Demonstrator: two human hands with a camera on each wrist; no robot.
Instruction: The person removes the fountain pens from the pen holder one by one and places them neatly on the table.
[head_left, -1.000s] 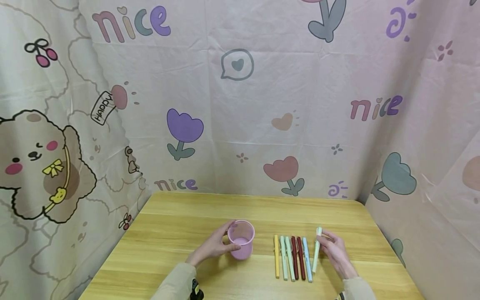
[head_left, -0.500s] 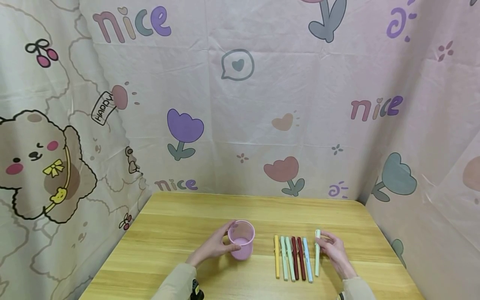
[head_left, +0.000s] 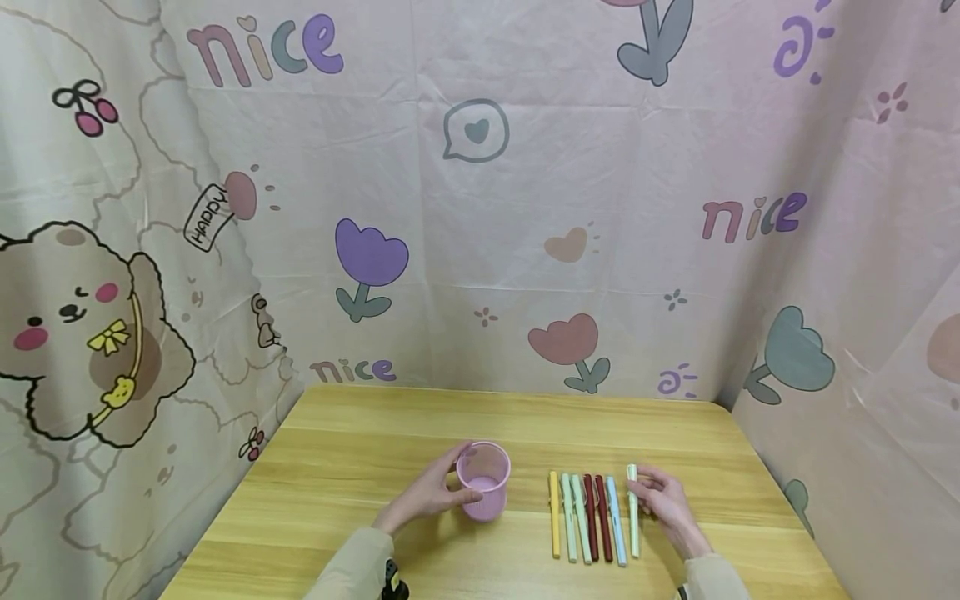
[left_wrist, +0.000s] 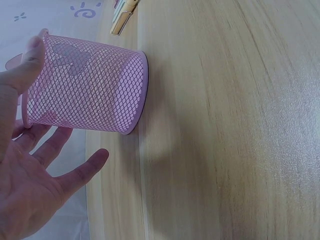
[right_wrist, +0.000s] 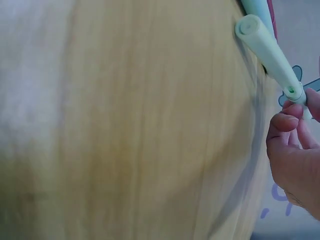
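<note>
A pink mesh pen holder (head_left: 491,506) stands upright on the table, left of a row of pens. My left hand (head_left: 427,493) holds it by the upper part, thumb at the near side and fingers at the far side of the rim. In the left wrist view, the other fingers (left_wrist: 82,172) spread beside the mesh wall. My right hand (head_left: 670,507) pinches a pale green pen (head_left: 633,527) near its capped far end. In the right wrist view, that pen's near end (right_wrist: 248,26) points away from the thumb and fingertips, close to the blue pen (head_left: 617,522).
Left of the blue pen, side by side, lie two dark red pens (head_left: 603,518), two light green pens (head_left: 570,518) and a yellow pen (head_left: 555,515). The wooden table (head_left: 360,433) meets a printed cloth backdrop (head_left: 480,250) at the back and sides.
My right hand has brought the pale green pen slightly nearer to me, and the pen has turned from slanted to nearly parallel with the row. My left hand and the pen holder stay put.
</note>
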